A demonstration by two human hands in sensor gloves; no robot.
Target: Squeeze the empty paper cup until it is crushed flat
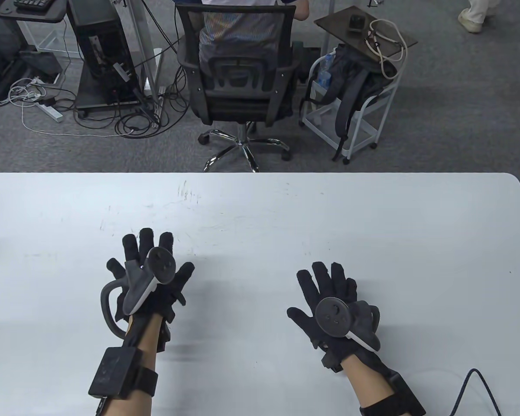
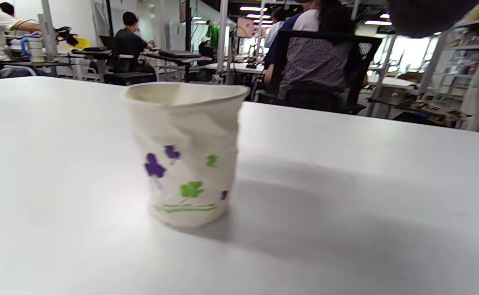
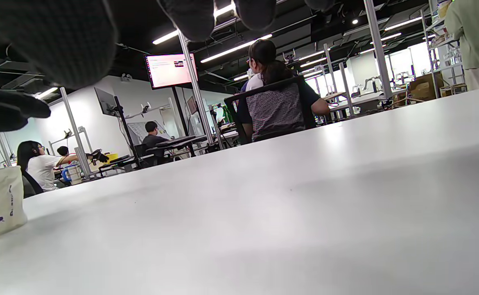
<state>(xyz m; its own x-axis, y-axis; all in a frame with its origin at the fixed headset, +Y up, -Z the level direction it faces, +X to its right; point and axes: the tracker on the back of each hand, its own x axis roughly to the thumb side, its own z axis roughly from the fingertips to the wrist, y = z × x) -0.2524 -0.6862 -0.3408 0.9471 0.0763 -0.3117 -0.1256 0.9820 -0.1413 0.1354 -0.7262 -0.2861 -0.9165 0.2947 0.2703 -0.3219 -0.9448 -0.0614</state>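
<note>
One paper cup (image 2: pixel 184 153), white with purple and green flower prints, stands upright on the white table (image 2: pixel 346 172). Walls creased and dented, rim out of round, mouth open. Left wrist view has it dead ahead, under the left hand; right wrist view catches only an edge of it at 9 o'clock. In the table view the cup is hidden beneath the left hand.

Left hand (image 1: pixel 149 271): fingers spread, pointing to 12 o'clock, hovering over the cup. No finger seen touching the paper; hand released, holding nothing. Tracker on its back.

Right hand (image 1: pixel 329 299): at 3 o'clock from the left hand, well apart from it. Fingers spread, palm down, low over the table, released. Fingertips (image 3: pixel 190 16) hang in at the top of its wrist view.

Black cable (image 1: pixel 472 385) lies on the table at 4 o'clock of the right hand.

Beyond the table's far edge, 12 o'clock: black office chair (image 1: pixel 238 82), occupied, back turned. White cart (image 1: pixel 351 117) with a dark backpack at 1 o'clock.
</note>
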